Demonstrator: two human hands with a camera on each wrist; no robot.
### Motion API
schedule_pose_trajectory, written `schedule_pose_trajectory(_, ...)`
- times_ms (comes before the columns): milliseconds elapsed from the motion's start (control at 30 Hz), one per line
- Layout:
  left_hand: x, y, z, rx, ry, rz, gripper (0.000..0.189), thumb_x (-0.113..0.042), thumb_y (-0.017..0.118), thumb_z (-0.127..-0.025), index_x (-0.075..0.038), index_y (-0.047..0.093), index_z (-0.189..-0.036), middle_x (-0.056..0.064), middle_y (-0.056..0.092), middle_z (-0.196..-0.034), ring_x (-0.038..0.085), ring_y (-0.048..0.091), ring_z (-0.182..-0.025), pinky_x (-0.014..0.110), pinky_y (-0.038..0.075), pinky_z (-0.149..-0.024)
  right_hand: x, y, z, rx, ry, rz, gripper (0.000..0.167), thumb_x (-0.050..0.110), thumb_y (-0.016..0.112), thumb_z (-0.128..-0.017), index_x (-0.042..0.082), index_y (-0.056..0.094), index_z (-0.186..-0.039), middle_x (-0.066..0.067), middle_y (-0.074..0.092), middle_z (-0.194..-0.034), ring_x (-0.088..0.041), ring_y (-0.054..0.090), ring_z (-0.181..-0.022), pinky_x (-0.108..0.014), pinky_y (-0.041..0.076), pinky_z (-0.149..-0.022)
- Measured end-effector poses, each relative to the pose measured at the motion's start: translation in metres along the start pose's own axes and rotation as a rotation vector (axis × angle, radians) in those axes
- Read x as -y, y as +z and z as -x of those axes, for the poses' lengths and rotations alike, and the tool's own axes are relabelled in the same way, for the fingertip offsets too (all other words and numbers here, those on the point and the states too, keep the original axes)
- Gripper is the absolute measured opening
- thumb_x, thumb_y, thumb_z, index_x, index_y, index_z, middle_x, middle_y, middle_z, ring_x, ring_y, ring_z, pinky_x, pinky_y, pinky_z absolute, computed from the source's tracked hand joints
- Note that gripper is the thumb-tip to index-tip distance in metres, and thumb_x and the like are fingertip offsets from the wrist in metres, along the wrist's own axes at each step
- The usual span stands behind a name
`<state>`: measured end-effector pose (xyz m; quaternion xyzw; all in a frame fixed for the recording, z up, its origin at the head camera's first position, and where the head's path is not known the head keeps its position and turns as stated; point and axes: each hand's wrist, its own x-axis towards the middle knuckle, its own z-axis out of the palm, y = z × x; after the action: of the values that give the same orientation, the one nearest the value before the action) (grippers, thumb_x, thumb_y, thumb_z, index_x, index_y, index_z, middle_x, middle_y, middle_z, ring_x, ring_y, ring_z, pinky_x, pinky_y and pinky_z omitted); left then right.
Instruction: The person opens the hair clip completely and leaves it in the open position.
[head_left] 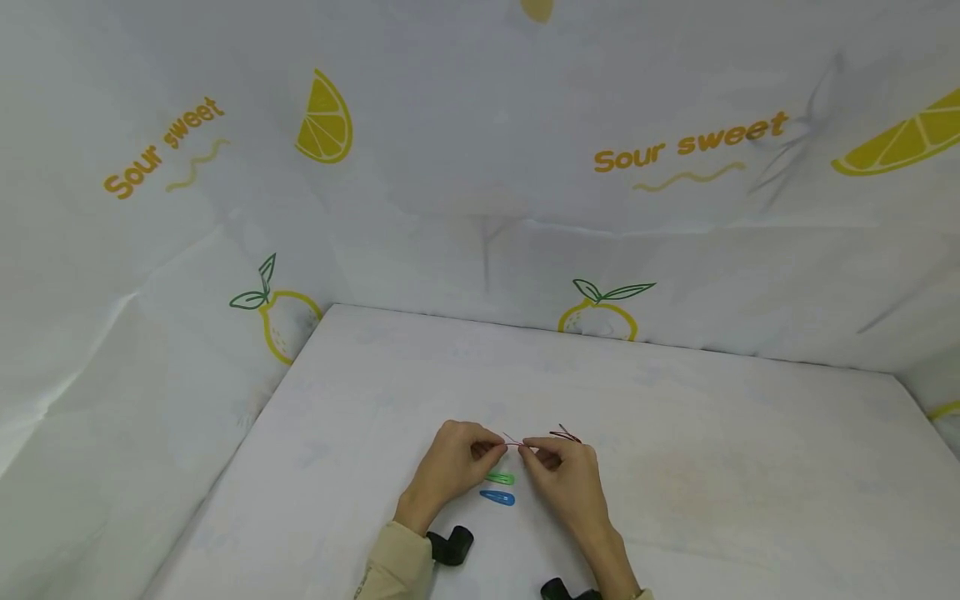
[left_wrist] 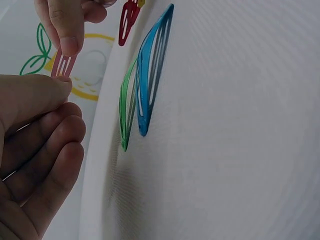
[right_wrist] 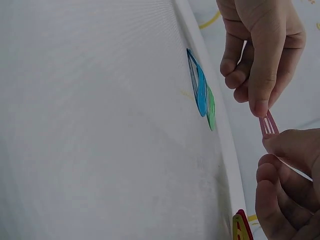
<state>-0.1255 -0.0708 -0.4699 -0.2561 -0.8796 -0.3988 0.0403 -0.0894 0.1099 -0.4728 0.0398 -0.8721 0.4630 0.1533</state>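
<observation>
Between the hands, above the white table, is a pink snap hair clip (head_left: 513,443). My left hand (head_left: 452,461) pinches one end of it between thumb and forefinger. The other end is pinched by the thumb and forefinger of my right hand (head_left: 567,479). In the head view a thin strip of the clip stands apart from its frame. A green hair clip (head_left: 501,478) lies just below the left fingers, partly covered by them, with a blue hair clip (head_left: 498,497) nearer to me. Beyond the right hand lie a red hair clip (left_wrist: 128,22) and a yellow hair clip (right_wrist: 236,229), overlapping each other.
The white table (head_left: 720,467) reaches back to a pale wall sheet (head_left: 450,167) printed with lemons and lettering. Black wrist devices show at the left forearm (head_left: 452,547) and the right forearm (head_left: 558,590).
</observation>
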Motion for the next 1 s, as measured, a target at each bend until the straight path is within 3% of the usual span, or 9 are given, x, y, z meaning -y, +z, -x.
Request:
schedule_pose_trajectory(300,-0.001,0.0,-0.001,-0.027,0.015,-0.022,0.009,-0.011,0.078,-0.089,-0.005,0.082,-0.095,0.002,0.077,-0.079,-0.002,0.059,-0.065,0.013,0.051,-0.063,-0.004,-0.002,0.0,0.013,0.043,0.034,0.007,-0.002,0.08,-0.081,0.003,0.082,-0.086,-0.001,0.071,-0.065,0.002,0.052,-0.054,-0.018,0.048,-0.053)
schedule_pose_trajectory(600,0.002,0.004,-0.008,0.001,0.044,-0.082,0.005,-0.005,0.077,-0.088,-0.007,0.081,-0.09,0.001,0.077,-0.078,0.001,0.062,-0.065,0.014,0.049,-0.063,-0.008,-0.003,-0.003,0.011,0.089,0.03,0.008,0.0,0.081,-0.082,0.0,0.081,-0.09,-0.001,0.066,-0.057,0.002,0.046,-0.048,-0.017,0.041,-0.047)
schedule_pose_trajectory(1000,0.002,0.006,-0.023,0.025,0.048,-0.133,0.006,-0.009,0.076,-0.089,-0.008,0.082,-0.09,0.0,0.076,-0.075,0.0,0.06,-0.064,0.013,0.047,-0.063,-0.009,-0.005,-0.01,0.011,0.167,0.074,0.01,0.002,0.076,-0.085,0.002,0.082,-0.093,0.0,0.055,-0.048,-0.001,0.038,-0.043,-0.018,0.029,-0.043)
